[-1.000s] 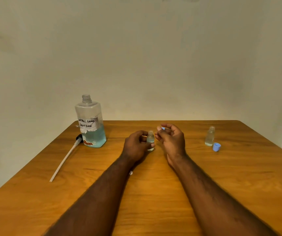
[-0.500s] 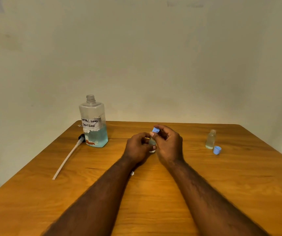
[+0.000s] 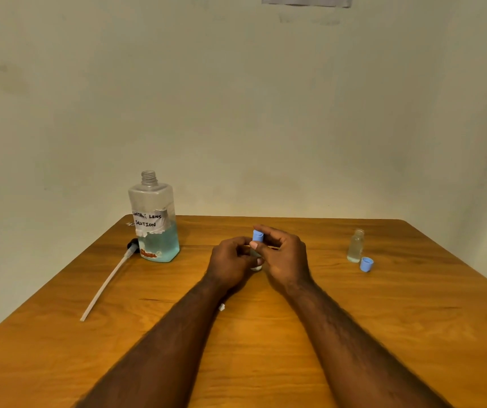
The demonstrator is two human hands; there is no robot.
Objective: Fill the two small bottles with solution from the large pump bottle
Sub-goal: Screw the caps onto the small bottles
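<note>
Counting: small bottle [image 3: 256, 267] [image 3: 355, 247] x2 | blue cap [image 3: 258, 236] [image 3: 366, 264] x2 | pump bottle [image 3: 155, 228] x1

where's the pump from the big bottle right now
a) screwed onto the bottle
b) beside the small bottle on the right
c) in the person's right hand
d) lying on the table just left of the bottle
D: the pump lies flat on the table, its long tube pointing toward the camera, just left of the large bottle, whose threaded neck is bare.
</note>
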